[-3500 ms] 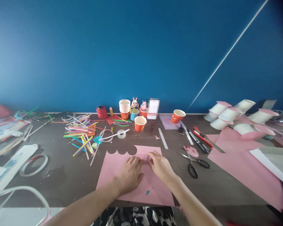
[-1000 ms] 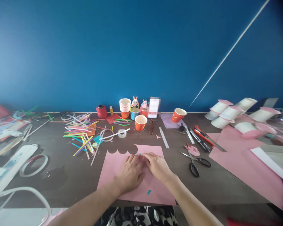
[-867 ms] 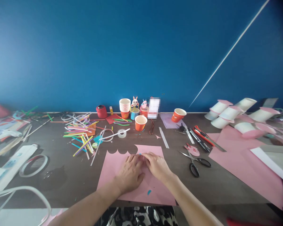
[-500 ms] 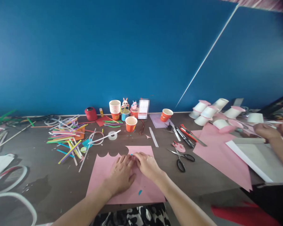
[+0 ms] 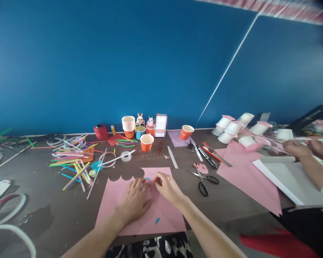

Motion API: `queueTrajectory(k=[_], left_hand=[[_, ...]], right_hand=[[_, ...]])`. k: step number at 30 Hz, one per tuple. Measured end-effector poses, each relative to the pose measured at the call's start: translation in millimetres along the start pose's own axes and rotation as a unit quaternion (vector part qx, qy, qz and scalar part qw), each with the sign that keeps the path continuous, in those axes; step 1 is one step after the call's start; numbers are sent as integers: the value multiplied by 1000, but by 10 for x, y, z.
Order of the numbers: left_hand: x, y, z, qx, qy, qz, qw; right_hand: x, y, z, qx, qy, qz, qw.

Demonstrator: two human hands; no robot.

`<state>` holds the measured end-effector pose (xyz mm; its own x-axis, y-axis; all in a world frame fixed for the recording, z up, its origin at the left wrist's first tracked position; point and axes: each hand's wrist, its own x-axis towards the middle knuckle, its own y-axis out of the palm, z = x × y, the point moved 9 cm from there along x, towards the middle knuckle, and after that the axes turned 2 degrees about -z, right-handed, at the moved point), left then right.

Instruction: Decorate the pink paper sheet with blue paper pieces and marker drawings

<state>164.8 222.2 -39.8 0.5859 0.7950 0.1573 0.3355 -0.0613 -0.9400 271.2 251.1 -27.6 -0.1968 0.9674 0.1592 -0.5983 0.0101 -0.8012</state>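
Note:
A sheet of pink paper (image 5: 113, 204) lies in front of me, its far left edge cut in scallops. Flat on it rests my left hand (image 5: 134, 200), fingers stretched forward. A little to its right, my right hand (image 5: 168, 188) has thumb and fingertips pinched together just above the paper; whatever they hold is hidden. Between the fingertips of both hands, a small blue paper piece (image 5: 148, 178) shows on the sheet. Another blue paper piece (image 5: 157, 221) lies nearer to me. Black-handled scissors (image 5: 203, 181) lie open right of the sheet.
Colourful paper strips (image 5: 72, 156) are heaped at left, near a tape roll (image 5: 126, 156). Paper cups (image 5: 146, 143) stand along the back. Utility knives (image 5: 207, 156) lie at right. Further right, a co-worker's hands (image 5: 297, 147) are busy beside white cups and pink sheets.
My right hand has drawn slightly away from my left, its fingertips now pinched. More of the blue piece between them shows. My left hand stays flat on the paper.

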Motion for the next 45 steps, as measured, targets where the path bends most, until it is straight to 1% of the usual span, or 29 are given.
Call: queueTrajectory(k=[2, 4, 5, 7, 9, 10, 11, 12, 14, 16, 18, 21, 24, 26, 28, 30, 31, 32, 33, 34, 35, 36, 37, 38, 40, 43, 45], left_hand=[[3, -5, 3, 6, 1, 2, 1000], [5, 4, 11, 13, 4, 4, 1000], [4, 13, 23, 17, 4, 4, 1000], [1, 37, 58, 21, -3, 1, 1000], [2, 63, 90, 21, -9, -2, 1000], [5, 72, 101, 20, -11, -4, 1000], [11, 79, 106, 19, -11, -5, 1000], [20, 81, 110, 18, -11, -7, 1000], [45, 71, 112, 18, -13, -13, 1000], [73, 45, 102, 21, -12, -21, 999], [98, 11, 82, 26, -10, -29, 999], [125, -23, 62, 29, -13, -31, 999], [139, -22, 70, 29, -17, -25, 999], [139, -15, 95, 21, -20, -20, 999], [136, -28, 119, 2, -19, -21, 1000], [135, -85, 117, -28, -8, -36, 999], [136, -132, 110, -46, -4, -48, 998], [140, -188, 101, -65, -3, -63, 996], [147, -244, 91, -86, -5, -77, 993], [157, -293, 78, -110, -10, -88, 990], [171, -327, 62, -137, -15, -90, 986], [188, -337, 33, -168, -18, -81, 982], [204, -328, -3, -197, -19, -62, 978], [213, -306, -40, -221, -21, -37, 974], [196, -253, -81, -250, -37, 8, 968], [85, -212, -85, -271, -67, 47, 959], [-3, -215, -102, -276, -72, 65, 956]], right_hand=[[6, -55, -78, 22, 8, -9, 1000], [23, -185, -197, 26, 13, -24, 999], [37, -290, -283, 20, 16, -39, 999], [74, -563, -542, -12, 43, -75, 996], [108, -906, -906, -96, 104, -120, 983], [113, -1073, -1134, -148, 161, -132, 967], [112, -1207, -1370, -191, 223, -126, 948], [121, -1330, -1553, -207, 260, -129, 934], [164, -1497, -1827, -221, 304, -130, 918], [228, -1559, -1996, -227, 329, -124, 908], [297, -1547, -2087, -228, 346, -115, 903], [375, -1514, -2143, -215, 366, -109, 899], [390, -1581, -2150, -181, 384, -124, 897], [365, -1657, -2098, -147, 385, -146, 899], [325, -1678, -1953, -100, 369, -173, 908], [275, -1571, -1696, -35, 336, -191, 922], [244, -1464, -1529, 0, 318, -193, 928], [220, -1311, -1337, 55, 293, -186, 936], [226, -1085, -1098, 198, 242, -162, 936], [226, -842, -827, 314, 195, -111, 922], [200, -633, -569, 383, 166, -64, 907], [163, -461, -340, 419, 145, -25, 896], [126, -323, -138, 434, 127, 9, 892], [94, -230, 27, 438, 109, 30, 892], [52, -159, 221, 429, 85, 31, 899], [6, -120, 340, 428, 59, 38, 901], [-38, -79, 368, 448, 48, 48, 892]])
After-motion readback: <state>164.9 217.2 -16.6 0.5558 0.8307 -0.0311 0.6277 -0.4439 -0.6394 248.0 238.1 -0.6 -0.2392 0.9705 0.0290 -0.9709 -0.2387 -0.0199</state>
